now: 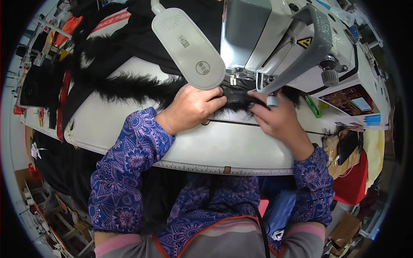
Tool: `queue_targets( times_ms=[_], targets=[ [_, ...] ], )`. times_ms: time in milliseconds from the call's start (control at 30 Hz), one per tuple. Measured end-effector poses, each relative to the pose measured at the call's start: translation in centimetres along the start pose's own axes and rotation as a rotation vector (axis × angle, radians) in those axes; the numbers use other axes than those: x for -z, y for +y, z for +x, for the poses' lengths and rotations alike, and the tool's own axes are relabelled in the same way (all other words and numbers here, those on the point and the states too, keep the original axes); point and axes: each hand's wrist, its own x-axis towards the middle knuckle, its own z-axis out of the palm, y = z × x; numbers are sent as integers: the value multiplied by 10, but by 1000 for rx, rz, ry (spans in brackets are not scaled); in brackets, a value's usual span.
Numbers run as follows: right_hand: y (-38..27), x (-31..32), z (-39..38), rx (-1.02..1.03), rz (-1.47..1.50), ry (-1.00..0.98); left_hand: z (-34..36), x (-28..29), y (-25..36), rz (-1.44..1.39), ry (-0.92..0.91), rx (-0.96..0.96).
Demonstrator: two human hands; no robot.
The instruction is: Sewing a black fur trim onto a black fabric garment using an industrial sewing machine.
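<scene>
A long strip of black fluffy trim (pixel 133 87) runs across the white table of a sewing machine (pixel 245 38), and its right part lies beneath the machine's head. My left hand (pixel 193 107) is closed on the trim just left of the needle area, thumb and fingers pinching its edge. On the other side, my right hand (pixel 275 116) grips the trim with bent fingers, partly behind the machine's grey lever (pixel 297 56). Between both hands a smooth dark band (pixel 235 95) shows along the trim. The lamp head and my fingers hide part of the stitching spot.
A white lamp head (pixel 189 47) hangs close above my left hand. Black fabric (pixel 129 34) is heaped at the back left. A ruler strip (pixel 193 167) follows the table's front edge. A green snipper (pixel 313 106) and a dark phone (pixel 347 148) lie at the right.
</scene>
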Motion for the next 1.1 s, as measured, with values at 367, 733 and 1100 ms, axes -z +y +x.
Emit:
queue_targets(
  times_ms=[367, 733, 1100],
  targets=[
    [-18, -16, 13, -60, -27, 40, -1, -5, 1, -54, 85, 64],
    [-17, -16, 18, -153, -65, -65, -1, -4, -6, -121, 52, 48],
    [-3, -9, 15, 101, 12, -70, 1, 3, -8, -94, -50, -21]
  ],
)
